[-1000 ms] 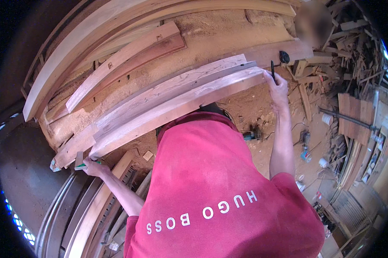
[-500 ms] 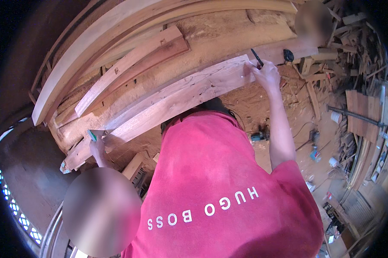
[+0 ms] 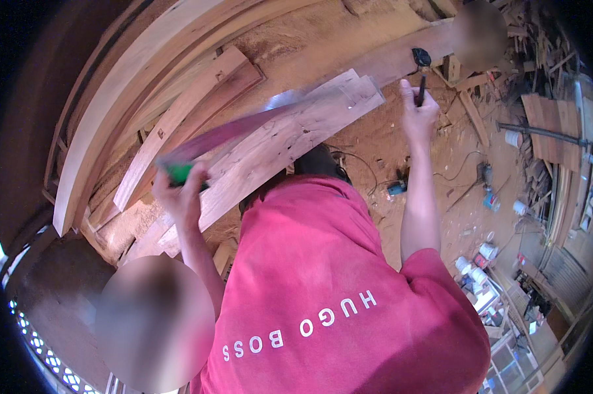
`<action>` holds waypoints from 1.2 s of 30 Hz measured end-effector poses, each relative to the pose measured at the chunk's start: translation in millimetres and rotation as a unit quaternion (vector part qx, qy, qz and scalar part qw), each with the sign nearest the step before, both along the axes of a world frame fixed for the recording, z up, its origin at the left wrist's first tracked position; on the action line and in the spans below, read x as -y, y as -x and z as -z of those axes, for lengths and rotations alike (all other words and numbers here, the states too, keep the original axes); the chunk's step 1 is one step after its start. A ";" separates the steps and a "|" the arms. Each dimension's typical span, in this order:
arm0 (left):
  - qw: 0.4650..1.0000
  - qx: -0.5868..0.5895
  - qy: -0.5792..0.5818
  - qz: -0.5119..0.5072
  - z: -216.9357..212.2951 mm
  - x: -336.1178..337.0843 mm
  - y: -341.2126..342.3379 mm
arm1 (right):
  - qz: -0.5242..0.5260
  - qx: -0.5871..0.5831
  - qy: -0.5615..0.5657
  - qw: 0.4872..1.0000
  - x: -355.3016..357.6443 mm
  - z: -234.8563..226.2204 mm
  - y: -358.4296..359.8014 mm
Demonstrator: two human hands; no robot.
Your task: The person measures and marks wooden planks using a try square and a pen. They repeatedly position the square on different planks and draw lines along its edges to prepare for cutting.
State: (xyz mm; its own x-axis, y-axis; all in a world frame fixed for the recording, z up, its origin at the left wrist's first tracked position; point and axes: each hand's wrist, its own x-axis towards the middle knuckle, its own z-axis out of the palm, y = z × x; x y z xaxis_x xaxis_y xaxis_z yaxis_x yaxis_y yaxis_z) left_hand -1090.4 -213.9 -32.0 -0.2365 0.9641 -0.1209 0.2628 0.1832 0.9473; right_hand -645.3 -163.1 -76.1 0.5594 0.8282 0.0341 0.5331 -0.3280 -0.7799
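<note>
My left hand (image 3: 181,190) grips a green-handled tool (image 3: 177,172) over the left part of a wooden board. A long, shiny, reddish-reflecting blade, blurred by motion, slants away from the handle; it looks like a handsaw. Beneath it the thick reddish board (image 3: 276,148) lies slantwise in front of me, its right end up and its left end down in view. My right hand (image 3: 420,121) is raised just off the board's right end, closed around a black pen (image 3: 421,88) that points upward. A black rounded object (image 3: 421,57) rests on a plank beyond that hand.
Curved timbers (image 3: 122,92) and a mortised piece (image 3: 171,125) lie at the upper left, amid sawdust. A teal power tool (image 3: 395,188), another with a cord (image 3: 490,199), and white buckets (image 3: 485,251) stand on the right. Offcuts pile up (image 3: 562,92) at the upper right.
My left hand has risen up and right from the board's left end, swinging the green-handled tool. My right hand has moved off the right end with the pen. The view has shifted.
</note>
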 end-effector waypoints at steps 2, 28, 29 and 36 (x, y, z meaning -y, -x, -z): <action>0.994 0.025 0.007 0.103 -6.6 -37.8 -46.1 | -0.025 -0.044 -0.029 0.998 9.4 0.5 -5.1; 0.897 -0.365 -0.019 0.249 85.4 -71.6 -174.3 | -0.014 -0.410 -0.140 0.901 9.9 29.8 53.3; 0.896 -0.365 -0.018 0.252 86.3 -72.4 -176.5 | -0.030 -0.382 -0.140 0.913 8.1 33.5 52.0; 0.902 -0.355 -0.039 0.242 92.5 -79.4 -190.5 | -0.224 -0.112 -0.027 0.968 -18.5 18.4 48.9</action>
State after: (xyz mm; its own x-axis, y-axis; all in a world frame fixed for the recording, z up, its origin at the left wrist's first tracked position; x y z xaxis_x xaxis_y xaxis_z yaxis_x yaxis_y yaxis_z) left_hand -900.0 -134.6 -124.4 0.2231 0.9743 -0.0323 0.8398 -0.1753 0.5137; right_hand -694.2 -144.5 -94.5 0.1428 0.9898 0.0037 0.4283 -0.0584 -0.9017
